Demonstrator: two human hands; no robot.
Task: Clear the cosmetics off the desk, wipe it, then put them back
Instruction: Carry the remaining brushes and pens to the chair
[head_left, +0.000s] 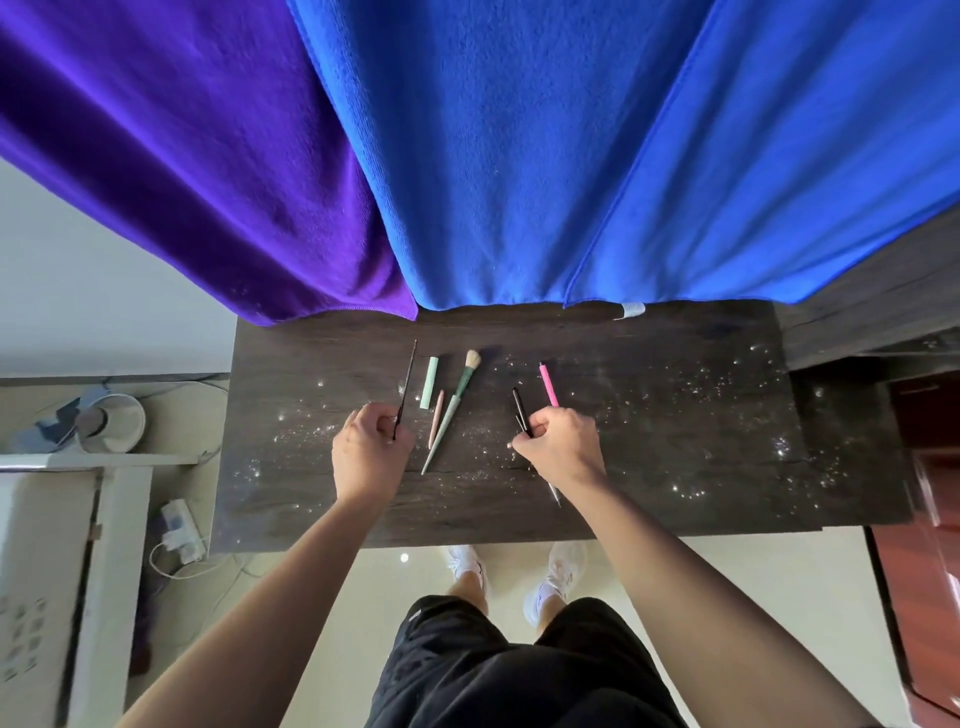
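Note:
A dark wooden desk (649, 467) speckled with glittering droplets carries several cosmetics. My left hand (369, 457) pinches a thin black pencil (408, 382) at its near end. Beside it lie a mint green tube (429, 382), a small pink pencil (436, 418) and a green-handled makeup brush (451, 410) with pale bristles. My right hand (558, 449) grips the pink pen (548, 385) and two black pencils (520, 410); a thin metallic tip (555, 491) sticks out below the wrist.
A purple towel (182, 171) and a blue towel (597, 150) hang over the desk's far edge. A white bin (122, 423) and a power strip (179, 532) sit on the floor at left. Reddish furniture (930, 519) stands at right.

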